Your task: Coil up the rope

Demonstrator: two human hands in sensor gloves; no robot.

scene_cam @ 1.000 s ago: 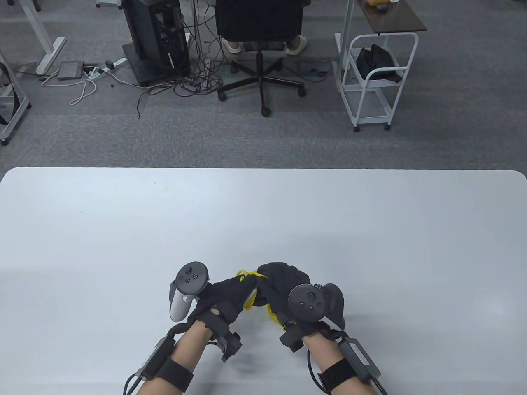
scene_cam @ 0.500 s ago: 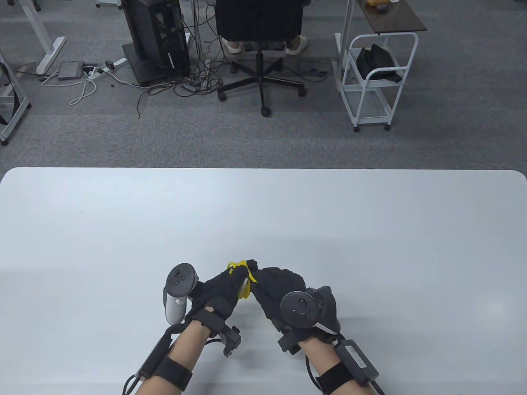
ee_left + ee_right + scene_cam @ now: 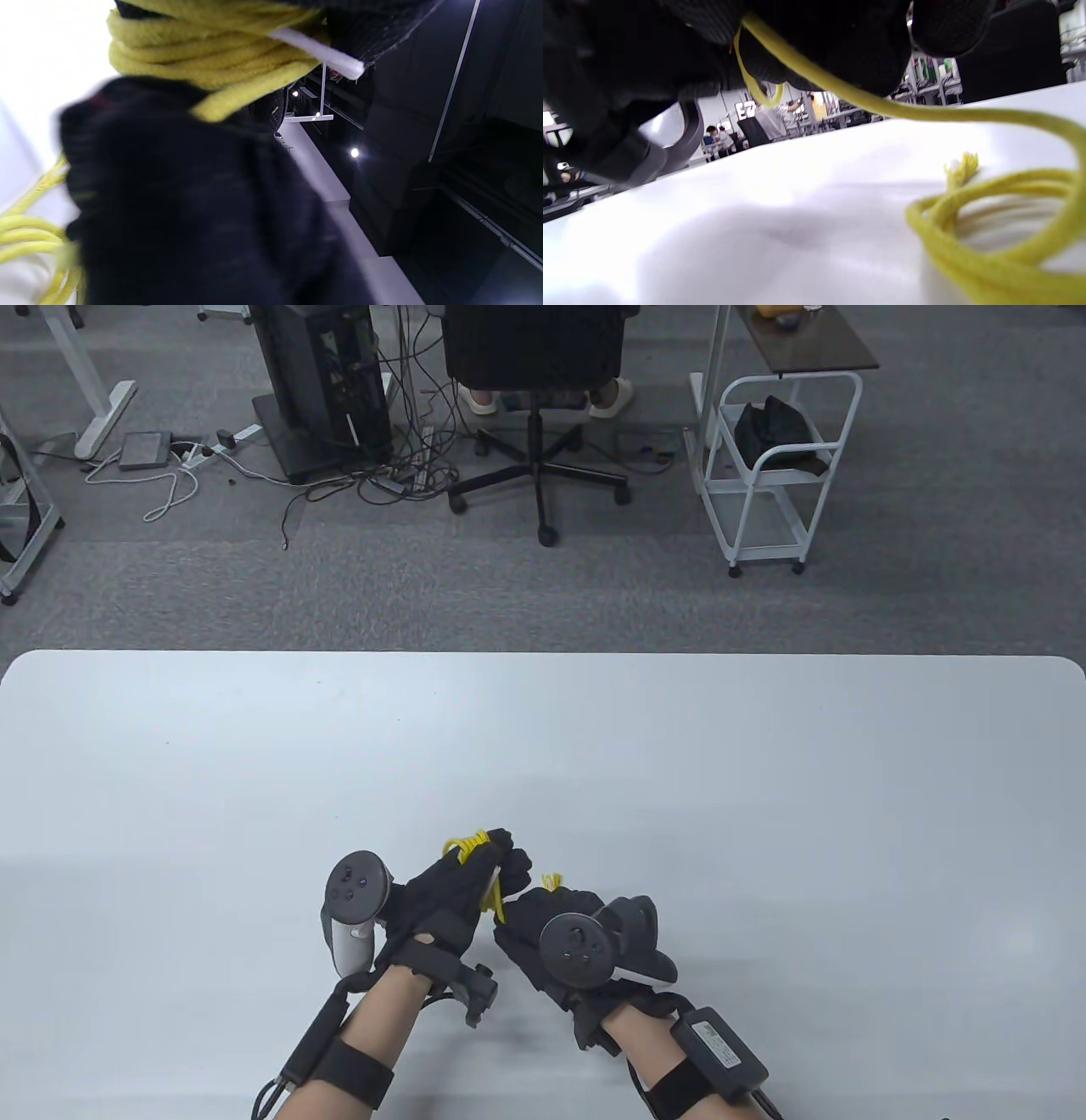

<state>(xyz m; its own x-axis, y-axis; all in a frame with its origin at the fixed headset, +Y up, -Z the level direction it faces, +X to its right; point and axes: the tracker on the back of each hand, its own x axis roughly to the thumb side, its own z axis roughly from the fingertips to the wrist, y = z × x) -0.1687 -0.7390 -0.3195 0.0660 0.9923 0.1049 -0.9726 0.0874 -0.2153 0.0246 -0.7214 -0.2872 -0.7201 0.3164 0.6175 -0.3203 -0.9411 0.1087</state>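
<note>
Table view has both gloved hands low and centre on the white table (image 3: 764,780), side by side and nearly touching. Left hand (image 3: 454,899) is angled up-right with several turns of yellow rope (image 3: 467,846) wound round its fingers near the tips; more rope shows in the gap between the two hands. Right hand (image 3: 551,912) is curled, a short frayed rope end poking up above its knuckles; whether it actually pinches the strand can't be told from above. Left wrist view, missing from the overhead, shows the wraps (image 3: 203,55) stacked tight round the left fingers (image 3: 373,29), a white strip poking out beside them, the blurred right glove (image 3: 182,203) just below, and loose strands at lower left. Right wrist view shows what the others hide: a single strand (image 3: 840,93) runs out from the closed right fingers (image 3: 840,46), which hold it, and sweeps down to loose loops (image 3: 988,237) lying on the tabletop (image 3: 755,220) with a frayed end sticking up. Trackers sit on both hand backs, battery packs on the forearms. Beyond the table: grey carpet, a black office chair (image 3: 534,356) with someone's feet under it, a PC tower (image 3: 318,381) with tangled cables, a white wire cart (image 3: 768,466).
</note>
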